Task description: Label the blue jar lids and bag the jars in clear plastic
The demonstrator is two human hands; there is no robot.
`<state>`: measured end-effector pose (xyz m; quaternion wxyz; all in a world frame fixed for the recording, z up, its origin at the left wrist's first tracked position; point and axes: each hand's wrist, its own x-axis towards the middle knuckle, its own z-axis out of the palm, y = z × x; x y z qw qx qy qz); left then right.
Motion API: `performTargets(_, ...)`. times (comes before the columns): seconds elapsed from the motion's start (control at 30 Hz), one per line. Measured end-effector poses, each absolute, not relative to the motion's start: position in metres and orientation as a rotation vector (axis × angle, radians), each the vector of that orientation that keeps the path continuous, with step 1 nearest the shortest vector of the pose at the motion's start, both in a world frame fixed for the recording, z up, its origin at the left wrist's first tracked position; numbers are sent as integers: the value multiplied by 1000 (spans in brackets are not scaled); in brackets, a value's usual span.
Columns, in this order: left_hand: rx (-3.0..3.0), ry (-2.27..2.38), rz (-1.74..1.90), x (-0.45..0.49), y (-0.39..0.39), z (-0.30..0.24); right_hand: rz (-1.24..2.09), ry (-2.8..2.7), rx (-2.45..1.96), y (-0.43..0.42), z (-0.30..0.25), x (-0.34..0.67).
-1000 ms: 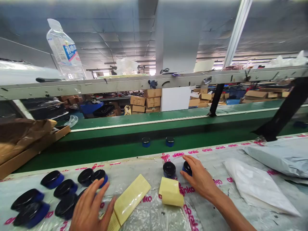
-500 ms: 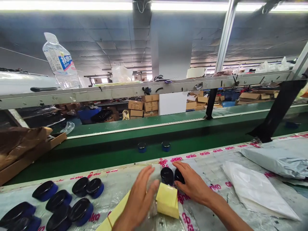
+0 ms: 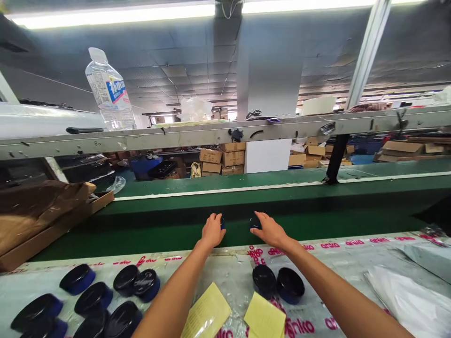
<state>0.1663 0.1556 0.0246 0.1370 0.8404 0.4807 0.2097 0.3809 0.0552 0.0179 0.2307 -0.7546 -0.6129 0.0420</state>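
Note:
On the green conveyor belt [image 3: 158, 230], my left hand [image 3: 212, 231] curls around a round black-and-blue tub [image 3: 223, 223], which it mostly hides. My right hand [image 3: 273, 231] has its fingers and thumb around another such tub [image 3: 254, 222], also on the belt. On the plastic-covered table nearer me sit two more tubs with glossy black tops [image 3: 264, 280] [image 3: 290, 284], side by side. Close to them lie a yellow printed paper pad [image 3: 207, 312] and a second yellow paper stack [image 3: 266, 317].
Several similar tubs [image 3: 123, 319] stand at the table's left. A brown carton [image 3: 95, 204] with dark wrapping is at the far left. White plastic bags [image 3: 405, 295] lie to the right. A metal rail [image 3: 190, 136] crosses above the belt, carrying a water bottle [image 3: 111, 94].
Both hands have moved forward from the table to the belt and closed around the two tubs there. My right hand has left a tub on the table, my left the yellow paper. The view has shifted.

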Motion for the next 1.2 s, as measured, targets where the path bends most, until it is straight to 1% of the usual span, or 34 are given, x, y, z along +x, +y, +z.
performTargets(0.13,2402,1393,635,152,155,27,117,-1666,-2196,68,20,372)
performTargets(0.23,2384,1355,709,125,129,40,123,-1669,-2208,62,31,359)
performTargets(0.4,2365,1323,805,62,48,49,172,-1810,-1974,32,57,302)
performTargets(0.5,2328,1393,836,29,4,39,226,-1959,-1801,10,66,256)
performTargets(0.6,2284,1517,846,4,-18,27,296,-2128,-1679,-4,67,216)
performTargets(0.7,2257,1624,828,-10,-24,18,338,-2306,-1570,-5,63,192)
performTargets(0.83,2253,1625,762,-17,-23,10,368,-2429,-1544,2,54,179)
performTargets(1.1,2266,1589,785,-17,-20,3,372,-2451,-1622,11,50,180)
performTargets(1.2,2274,1588,796,-16,-16,4,316,-2390,-1715,10,51,176)
